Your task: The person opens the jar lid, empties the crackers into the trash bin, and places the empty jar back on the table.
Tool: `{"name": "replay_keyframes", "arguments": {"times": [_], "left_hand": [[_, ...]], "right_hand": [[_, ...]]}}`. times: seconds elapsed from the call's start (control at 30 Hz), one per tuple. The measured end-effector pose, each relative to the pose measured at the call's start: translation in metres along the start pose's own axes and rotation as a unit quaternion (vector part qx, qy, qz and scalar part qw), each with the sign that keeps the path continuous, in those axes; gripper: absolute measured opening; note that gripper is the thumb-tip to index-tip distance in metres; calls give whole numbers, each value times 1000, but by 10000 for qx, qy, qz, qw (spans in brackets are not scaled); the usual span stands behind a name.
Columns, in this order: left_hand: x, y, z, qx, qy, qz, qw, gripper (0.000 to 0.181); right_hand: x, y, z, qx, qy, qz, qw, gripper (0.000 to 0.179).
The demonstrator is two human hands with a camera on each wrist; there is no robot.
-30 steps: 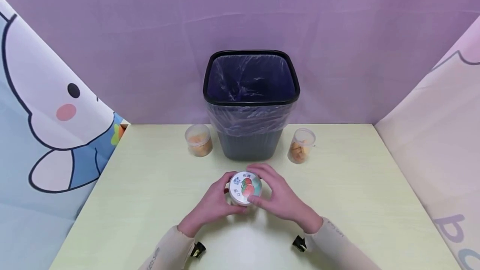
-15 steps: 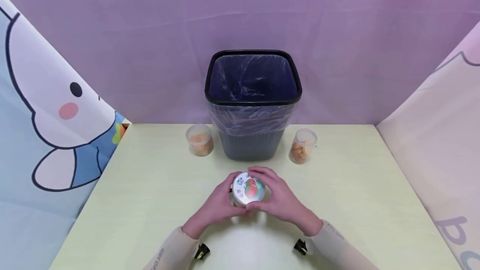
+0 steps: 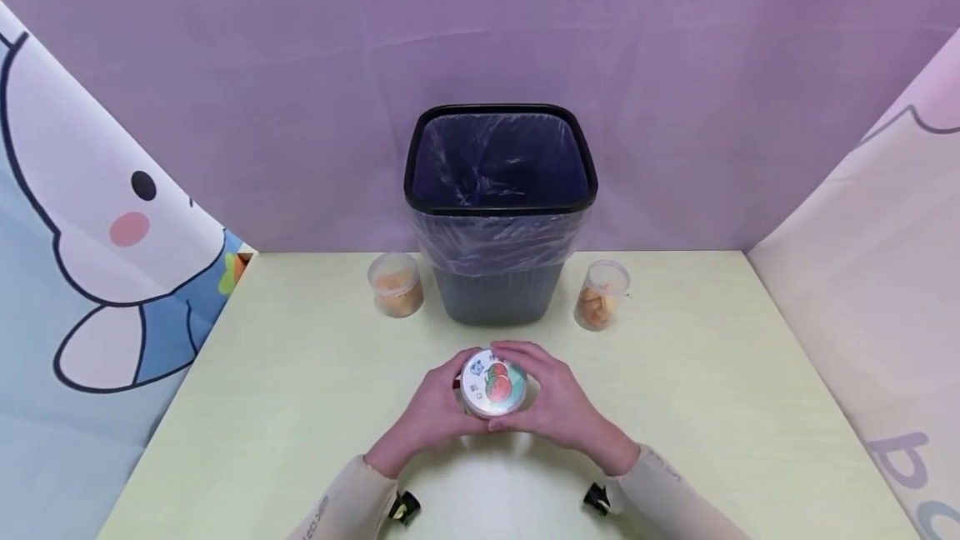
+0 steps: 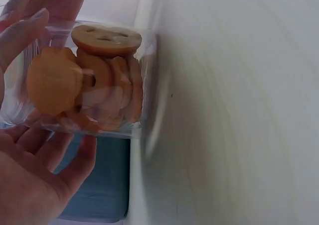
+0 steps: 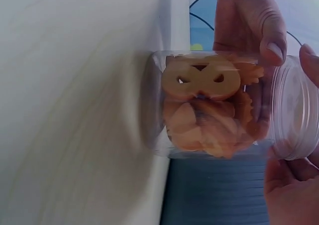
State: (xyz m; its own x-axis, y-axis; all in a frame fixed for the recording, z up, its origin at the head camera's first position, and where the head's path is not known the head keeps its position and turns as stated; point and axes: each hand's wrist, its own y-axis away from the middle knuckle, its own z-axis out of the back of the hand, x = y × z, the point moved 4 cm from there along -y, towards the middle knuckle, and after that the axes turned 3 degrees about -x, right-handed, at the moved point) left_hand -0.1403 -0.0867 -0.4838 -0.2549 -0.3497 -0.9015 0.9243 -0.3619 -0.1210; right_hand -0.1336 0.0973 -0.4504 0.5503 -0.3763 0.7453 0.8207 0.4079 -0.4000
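Observation:
A clear plastic jar (image 5: 157, 105) stands upright between my hands, its base on or just above the table. Brown cookies (image 4: 55, 80) fill part of it, one with cut-out holes. Its round lid (image 3: 495, 386) carries a printed picture of red fruit and faces up in the head view. My left hand (image 3: 435, 411) grips the jar's body from the left, thumb on the near side. From the right, my right hand (image 3: 566, 407) holds around the lid, with fingers on the far edge and thumb on the near edge. Both thumbs lie close together.
Behind the jar stands a dark bin (image 3: 498, 298) with a black rim and a clear liner. A lidded tub of orange-brown pieces (image 3: 396, 286) sits left of it, and a taller clear jar of snacks (image 3: 602, 294) sits right. A purple cloth (image 3: 300, 107) hangs behind the table.
My right thumb has slid from the lid's top to its near edge. My right fingers have shifted left along the far edge. The jar stays in nearly the same spot.

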Motion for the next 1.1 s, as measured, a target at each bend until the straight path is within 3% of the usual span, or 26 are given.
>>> {"name": "replay_keyframes", "arguments": {"times": [0.33, 0.57, 0.77, 1.1], "left_hand": [[4, -4, 0, 0, 140, 57, 9999, 94], [4, -6, 2, 236, 290, 97, 9993, 97], [4, -8, 2, 453, 246, -59, 9987, 97], [7, -9, 3, 992, 343, -126, 9944, 98]], "right_hand": [[-9, -4, 1, 24, -504, -394, 9979, 89], [-13, -5, 0, 169, -747, -324, 9965, 92], [-14, -6, 2, 309, -802, -132, 9962, 93], [-14, -10, 8, 1073, -948, 69, 9897, 94]]}}
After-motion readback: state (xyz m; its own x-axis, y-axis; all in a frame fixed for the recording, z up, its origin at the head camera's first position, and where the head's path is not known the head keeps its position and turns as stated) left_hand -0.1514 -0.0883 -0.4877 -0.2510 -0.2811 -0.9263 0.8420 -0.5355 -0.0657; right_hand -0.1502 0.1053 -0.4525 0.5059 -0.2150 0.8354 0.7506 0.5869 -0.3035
